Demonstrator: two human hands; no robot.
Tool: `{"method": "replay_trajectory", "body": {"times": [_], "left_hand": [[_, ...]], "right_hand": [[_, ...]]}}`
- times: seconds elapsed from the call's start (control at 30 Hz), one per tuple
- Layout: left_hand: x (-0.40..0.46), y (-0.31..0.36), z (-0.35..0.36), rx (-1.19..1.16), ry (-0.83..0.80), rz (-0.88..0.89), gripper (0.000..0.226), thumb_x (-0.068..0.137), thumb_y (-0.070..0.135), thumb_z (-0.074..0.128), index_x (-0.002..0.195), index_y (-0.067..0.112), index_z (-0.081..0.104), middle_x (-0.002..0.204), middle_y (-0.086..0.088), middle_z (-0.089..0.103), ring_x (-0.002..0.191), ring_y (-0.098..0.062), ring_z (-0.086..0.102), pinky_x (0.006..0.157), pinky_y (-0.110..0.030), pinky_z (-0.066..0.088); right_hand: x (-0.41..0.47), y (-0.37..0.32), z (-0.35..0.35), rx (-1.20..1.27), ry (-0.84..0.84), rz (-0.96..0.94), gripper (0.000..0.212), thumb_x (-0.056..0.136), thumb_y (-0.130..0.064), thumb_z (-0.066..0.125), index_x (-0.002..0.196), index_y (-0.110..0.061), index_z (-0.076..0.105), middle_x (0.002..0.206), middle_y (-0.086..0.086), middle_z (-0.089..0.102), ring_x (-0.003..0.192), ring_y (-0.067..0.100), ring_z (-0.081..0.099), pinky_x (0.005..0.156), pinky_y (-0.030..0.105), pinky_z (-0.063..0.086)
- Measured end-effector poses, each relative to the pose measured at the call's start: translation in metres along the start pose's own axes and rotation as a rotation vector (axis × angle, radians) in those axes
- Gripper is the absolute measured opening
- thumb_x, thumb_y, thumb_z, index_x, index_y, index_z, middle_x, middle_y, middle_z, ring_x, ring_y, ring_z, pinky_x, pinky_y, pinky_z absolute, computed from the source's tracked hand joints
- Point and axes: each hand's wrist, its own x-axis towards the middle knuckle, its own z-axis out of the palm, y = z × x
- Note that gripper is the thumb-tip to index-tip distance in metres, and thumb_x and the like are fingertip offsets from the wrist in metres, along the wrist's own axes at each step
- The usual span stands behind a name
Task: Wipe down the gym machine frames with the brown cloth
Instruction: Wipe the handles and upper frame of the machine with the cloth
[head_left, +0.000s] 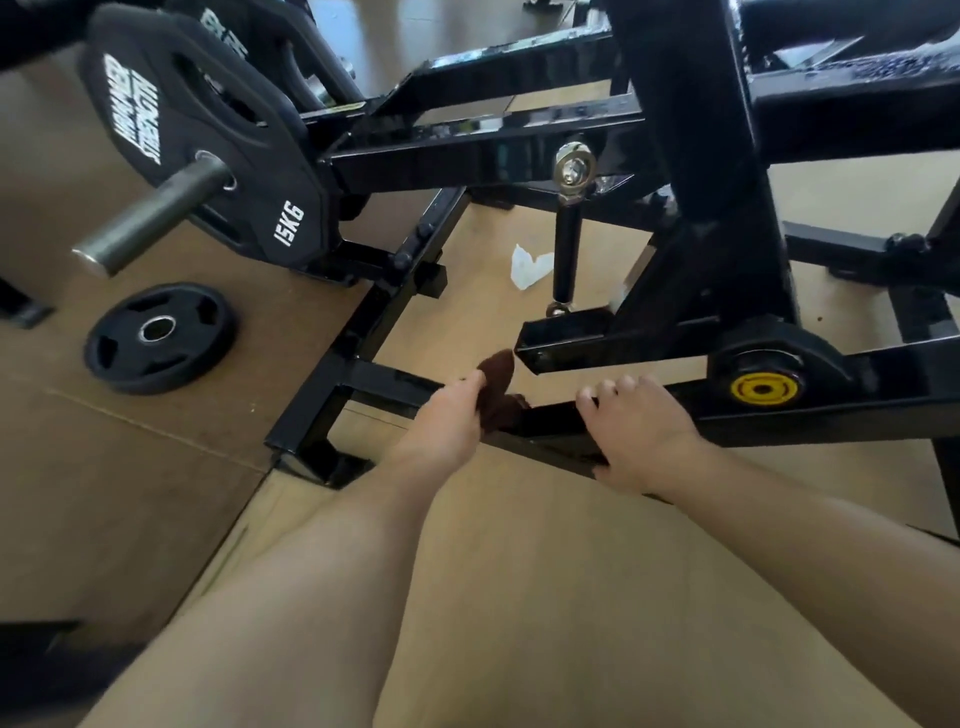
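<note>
The black gym machine frame fills the upper and right part of the view, with a low base bar running across the floor. My left hand is shut on the brown cloth and presses it against that low bar, just below the end of a lever arm. My right hand rests on the same bar a little to the right, fingers curled over its top edge and thumb under it. Part of the cloth is hidden under my left hand.
A 15 kg plate hangs on a steel sleeve at upper left. A loose weight plate lies on the floor at left. A crumpled white scrap lies on the floor inside the frame. A yellow pivot cap sits at right.
</note>
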Motion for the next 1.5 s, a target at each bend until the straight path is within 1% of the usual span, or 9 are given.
{"method": "replay_trajectory", "body": {"times": [0.17,0.33,0.57,0.7,0.83,1.03,1.33,1.43,1.5], "left_hand": [[0.003,-0.022,-0.003,0.124,-0.077,0.073,0.037,0.106,0.013,0.046,0.141,0.022,0.049,0.135,-0.003,0.057,0.113,-0.022,0.059,0.1,-0.041,0.052],[0.013,0.007,0.019,0.235,-0.082,0.339,0.043,0.103,0.021,0.053,0.146,0.024,0.049,0.141,0.0,0.059,0.13,-0.02,0.054,0.109,-0.037,0.046],[0.012,-0.004,0.04,0.272,0.027,0.333,0.043,0.101,0.019,0.058,0.143,0.025,0.052,0.149,-0.001,0.051,0.138,-0.021,0.046,0.107,-0.042,0.05],[0.021,-0.026,0.026,0.223,0.029,0.137,0.041,0.102,0.019,0.054,0.142,0.027,0.049,0.147,-0.002,0.049,0.126,-0.022,0.055,0.104,-0.047,0.052],[0.028,-0.039,0.014,0.201,0.124,-0.084,0.037,0.104,0.019,0.052,0.141,0.024,0.05,0.142,-0.002,0.052,0.133,-0.023,0.049,0.115,-0.052,0.04],[-0.002,-0.013,0.041,0.032,0.047,0.089,0.038,0.105,0.022,0.051,0.143,0.028,0.052,0.145,0.005,0.054,0.133,-0.013,0.051,0.115,-0.043,0.042],[0.018,0.006,0.031,0.113,0.098,-0.034,0.035,0.105,0.015,0.052,0.139,0.023,0.054,0.131,-0.001,0.061,0.122,-0.022,0.058,0.112,-0.045,0.045],[0.01,0.024,0.035,0.057,0.088,0.072,0.03,0.105,0.015,0.051,0.133,0.021,0.058,0.127,0.001,0.064,0.12,-0.019,0.058,0.11,-0.039,0.046],[0.002,0.039,0.038,0.006,0.058,0.178,0.036,0.103,0.015,0.053,0.138,0.024,0.056,0.134,0.003,0.062,0.127,-0.016,0.056,0.112,-0.035,0.044]], "right_hand": [[0.013,-0.005,-0.001,0.028,0.031,0.018,0.047,0.095,-0.041,0.067,0.131,-0.013,0.052,0.112,0.005,0.062,0.1,0.022,0.063,0.077,0.034,0.048],[0.026,-0.01,0.0,0.082,-0.027,0.059,0.051,0.088,-0.054,0.071,0.118,-0.016,0.054,0.102,0.002,0.062,0.087,0.019,0.063,0.067,0.032,0.038],[0.036,-0.014,0.0,0.086,-0.054,0.038,0.04,0.092,-0.048,0.069,0.111,-0.016,0.055,0.085,0.0,0.055,0.07,0.019,0.053,0.061,0.033,0.036],[0.035,-0.011,-0.001,0.117,-0.061,0.015,0.028,0.094,-0.04,0.069,0.107,-0.018,0.058,0.074,0.0,0.045,0.059,0.019,0.039,0.062,0.033,0.034],[0.033,-0.01,-0.001,0.125,-0.048,0.008,0.022,0.096,-0.035,0.068,0.104,-0.018,0.059,0.073,0.001,0.045,0.059,0.018,0.039,0.062,0.033,0.036],[0.035,-0.012,0.002,0.132,-0.041,0.035,0.026,0.093,-0.036,0.071,0.107,-0.017,0.06,0.075,0.002,0.049,0.06,0.019,0.042,0.065,0.034,0.04],[0.014,0.004,-0.009,0.242,-0.032,0.072,0.04,0.092,-0.051,0.067,0.115,-0.02,0.057,0.086,0.0,0.056,0.08,0.019,0.056,0.071,0.034,0.041],[-0.004,0.025,-0.018,-0.016,-0.069,0.104,0.054,0.089,-0.068,0.059,0.114,-0.02,0.056,0.076,0.0,0.045,0.076,0.019,0.049,0.065,0.034,0.034],[-0.012,0.027,-0.016,-0.07,-0.081,0.078,0.051,0.091,-0.063,0.059,0.115,-0.018,0.056,0.077,0.001,0.045,0.077,0.02,0.052,0.065,0.034,0.036]]}}
